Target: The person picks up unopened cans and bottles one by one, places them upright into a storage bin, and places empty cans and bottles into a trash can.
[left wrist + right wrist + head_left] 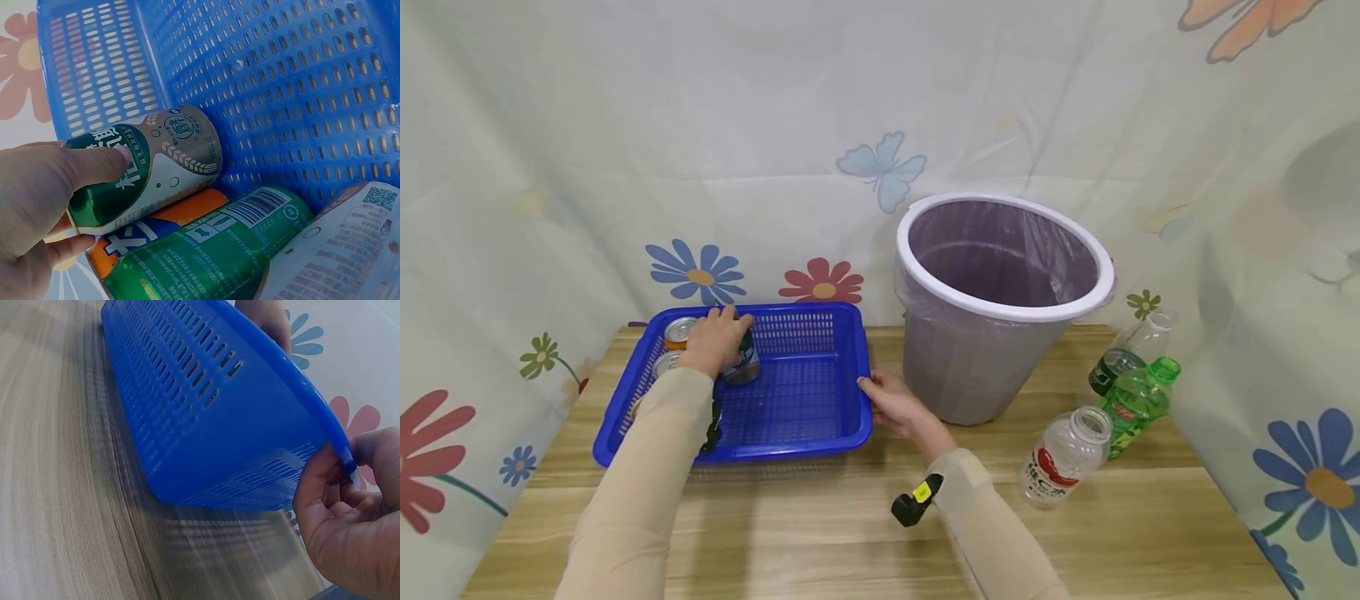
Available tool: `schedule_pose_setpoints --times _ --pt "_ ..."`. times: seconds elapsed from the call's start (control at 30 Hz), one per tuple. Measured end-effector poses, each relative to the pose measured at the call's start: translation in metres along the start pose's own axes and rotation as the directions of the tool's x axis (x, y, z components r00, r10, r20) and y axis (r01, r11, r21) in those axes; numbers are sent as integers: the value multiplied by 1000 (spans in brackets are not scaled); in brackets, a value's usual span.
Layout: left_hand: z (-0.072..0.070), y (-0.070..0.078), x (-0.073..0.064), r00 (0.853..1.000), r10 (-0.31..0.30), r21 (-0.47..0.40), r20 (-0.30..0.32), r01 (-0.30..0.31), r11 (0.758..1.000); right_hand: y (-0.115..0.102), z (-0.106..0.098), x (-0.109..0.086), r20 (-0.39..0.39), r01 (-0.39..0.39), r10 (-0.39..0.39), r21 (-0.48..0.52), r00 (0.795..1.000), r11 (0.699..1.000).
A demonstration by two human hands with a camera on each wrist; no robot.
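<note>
Pinching green/white can point(150, 165) inside blue bskt point(820, 451) beside other cans point(215, 250), L hand point(713, 340) prob. needs firm thumb pressure, while R hand point(893, 402), gripping bskt rim, should brace so nothing slides.

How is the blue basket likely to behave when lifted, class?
The blue basket is probably fairly stiff: its walls show no sagging. It may feel heavier at its left end, where cans crowd. Those cans could slide, having smooth, rounded sides.
</note>
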State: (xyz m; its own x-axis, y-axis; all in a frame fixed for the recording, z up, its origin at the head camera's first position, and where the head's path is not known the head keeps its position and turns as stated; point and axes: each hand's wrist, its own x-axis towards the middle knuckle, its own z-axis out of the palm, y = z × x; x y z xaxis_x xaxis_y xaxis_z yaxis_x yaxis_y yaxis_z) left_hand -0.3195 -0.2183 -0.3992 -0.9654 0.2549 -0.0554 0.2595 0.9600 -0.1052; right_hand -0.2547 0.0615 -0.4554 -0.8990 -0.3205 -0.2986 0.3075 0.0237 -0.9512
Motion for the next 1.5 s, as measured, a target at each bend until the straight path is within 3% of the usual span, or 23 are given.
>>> schedule_pose_setpoints --times 0.73,1.07,1.5 --pt "2 1 -2 1000 3 15 9 -3 1000 0 1 -2 -17 0 0 3 1000 1000" --pt "3 3 -3 999 -25 12 49 24 1000 0 2 -2 -23 1 -2 -37 1000 999" --pt "-11 6 -17 999 14 22 32 -15 1000 -3 0 -4 -90 -14 2 -134 996 991"
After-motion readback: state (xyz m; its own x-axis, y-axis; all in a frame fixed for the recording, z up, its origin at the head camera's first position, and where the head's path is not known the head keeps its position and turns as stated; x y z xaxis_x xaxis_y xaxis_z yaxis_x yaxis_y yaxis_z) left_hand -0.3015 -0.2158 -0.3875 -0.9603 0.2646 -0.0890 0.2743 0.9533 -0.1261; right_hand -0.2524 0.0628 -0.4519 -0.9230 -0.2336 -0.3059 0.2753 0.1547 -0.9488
